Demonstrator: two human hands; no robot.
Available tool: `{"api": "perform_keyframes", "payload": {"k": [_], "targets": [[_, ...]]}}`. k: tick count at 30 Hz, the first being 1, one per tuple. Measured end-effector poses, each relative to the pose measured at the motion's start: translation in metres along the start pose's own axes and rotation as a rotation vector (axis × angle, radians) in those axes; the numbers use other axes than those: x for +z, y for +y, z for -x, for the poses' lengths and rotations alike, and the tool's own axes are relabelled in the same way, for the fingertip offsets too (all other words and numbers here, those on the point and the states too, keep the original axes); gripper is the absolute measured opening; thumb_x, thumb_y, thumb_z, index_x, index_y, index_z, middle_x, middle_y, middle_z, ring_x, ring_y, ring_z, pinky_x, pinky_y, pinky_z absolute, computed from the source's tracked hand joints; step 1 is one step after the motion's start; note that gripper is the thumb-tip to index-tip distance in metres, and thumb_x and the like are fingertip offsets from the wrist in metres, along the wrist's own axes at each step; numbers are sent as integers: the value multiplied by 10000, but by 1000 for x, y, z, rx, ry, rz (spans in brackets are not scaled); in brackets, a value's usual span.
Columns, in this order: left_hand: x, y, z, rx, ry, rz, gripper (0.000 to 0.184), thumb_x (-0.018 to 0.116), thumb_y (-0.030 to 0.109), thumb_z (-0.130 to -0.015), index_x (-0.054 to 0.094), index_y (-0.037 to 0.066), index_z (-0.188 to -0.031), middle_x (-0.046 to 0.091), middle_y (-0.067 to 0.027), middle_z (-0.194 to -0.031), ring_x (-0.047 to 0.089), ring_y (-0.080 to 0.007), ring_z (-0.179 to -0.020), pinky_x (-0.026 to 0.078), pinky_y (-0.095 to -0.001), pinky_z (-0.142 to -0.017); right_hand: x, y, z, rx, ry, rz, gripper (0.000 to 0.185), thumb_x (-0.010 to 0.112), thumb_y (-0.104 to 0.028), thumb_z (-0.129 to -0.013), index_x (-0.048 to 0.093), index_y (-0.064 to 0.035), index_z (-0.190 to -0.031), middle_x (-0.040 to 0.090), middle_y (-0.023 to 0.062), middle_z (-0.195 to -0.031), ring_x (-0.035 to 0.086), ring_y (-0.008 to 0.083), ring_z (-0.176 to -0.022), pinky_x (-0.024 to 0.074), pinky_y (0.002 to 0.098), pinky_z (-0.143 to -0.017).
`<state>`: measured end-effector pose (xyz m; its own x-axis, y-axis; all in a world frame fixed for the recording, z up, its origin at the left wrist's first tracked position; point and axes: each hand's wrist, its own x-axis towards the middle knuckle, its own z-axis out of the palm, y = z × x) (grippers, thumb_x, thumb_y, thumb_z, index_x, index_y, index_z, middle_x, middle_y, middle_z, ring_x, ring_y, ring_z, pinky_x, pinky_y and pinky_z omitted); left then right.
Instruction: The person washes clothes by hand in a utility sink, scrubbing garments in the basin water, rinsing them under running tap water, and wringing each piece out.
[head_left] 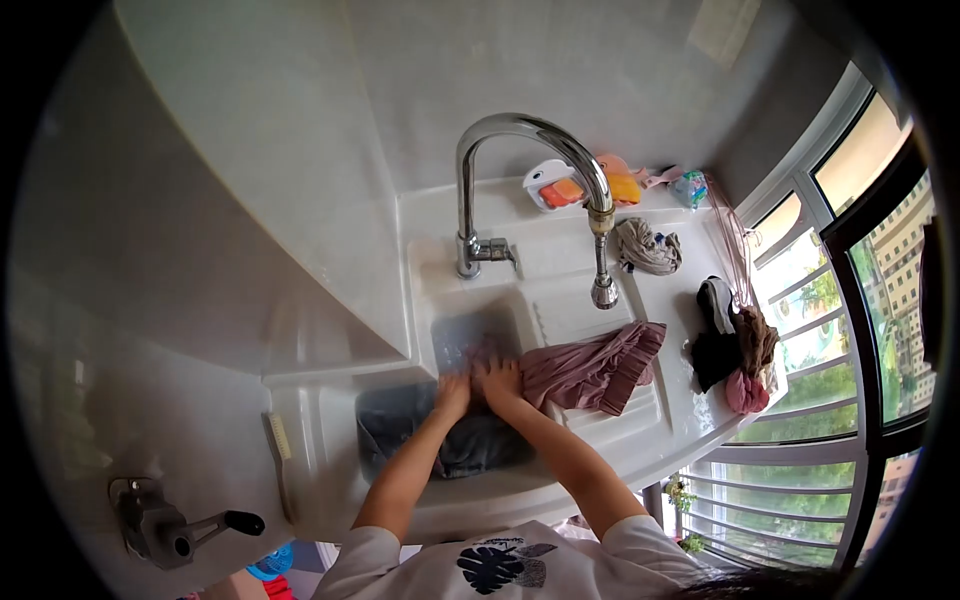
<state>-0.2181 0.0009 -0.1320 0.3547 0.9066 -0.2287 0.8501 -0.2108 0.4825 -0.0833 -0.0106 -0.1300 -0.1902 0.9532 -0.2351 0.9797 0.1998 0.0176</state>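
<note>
A mauve garment with a gathered, ribbed band (595, 370) lies partly over the washboard ridges of the white sink, its other end down in the basin water. My right hand (497, 383) grips the submerged end at the basin's right side. Close beside it, my left hand (453, 395) is in the water with its fingers closed around the same cloth; its fingertips are partly hidden. Dark grey cloth (480, 445) soaks in the cloudy water beneath my forearms.
A chrome faucet (530, 125) arches over the sink (655, 425). Soap dishes (550, 185) stand along the back ledge. A beige cloth bundle (650, 247) and a pile of dark clothes (718, 350) sit at the right. A brush (278, 440) rests at the left edge.
</note>
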Motion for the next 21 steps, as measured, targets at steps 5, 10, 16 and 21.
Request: {"api": "perform_keyframes", "payload": {"k": [5, 10, 16, 21], "targets": [[-13, 5, -8, -21, -129, -181, 339, 556, 134, -829, 602, 44, -1152, 636, -187, -1048, 605, -320, -989, 461, -408, -887, 40, -4, -39, 8, 102, -1, 451, 633, -219, -745, 592, -119, -1183, 504, 157, -1246, 492, 360, -1085, 448, 469, -813], [6, -14, 5, -513, 66, 1629, 305, 599, 253, -858, 640, 63, -1094, 653, -74, -1043, 606, -207, -971, 463, -347, -869, 14, 11, -48, -118, 366, -133, 425, 640, -161, -740, 591, -104, -1159, 527, 135, -1209, 542, 373, -1012, 485, 489, -815], [5, 10, -2, -380, -16, 2128, 556, 310, 540, -961, 529, 110, -1237, 582, -88, -1199, 551, -233, -1103, 425, -398, -942, -29, -11, 2, 158, 175, -1148, 382, 530, -88, -774, 601, -82, -1149, 530, 226, -1155, 529, 419, -1070, 441, 423, -920], [-25, 23, 16, 64, 34, 1596, 478, 366, 433, -953, 522, 96, -1254, 584, -116, -1218, 543, -273, -1147, 340, -470, -1059, -104, -9, 63, -360, 265, -1089, 313, 585, -131, -687, 596, -54, -990, 520, 185, -1009, 558, 392, -926, 474, 421, -781]]}}
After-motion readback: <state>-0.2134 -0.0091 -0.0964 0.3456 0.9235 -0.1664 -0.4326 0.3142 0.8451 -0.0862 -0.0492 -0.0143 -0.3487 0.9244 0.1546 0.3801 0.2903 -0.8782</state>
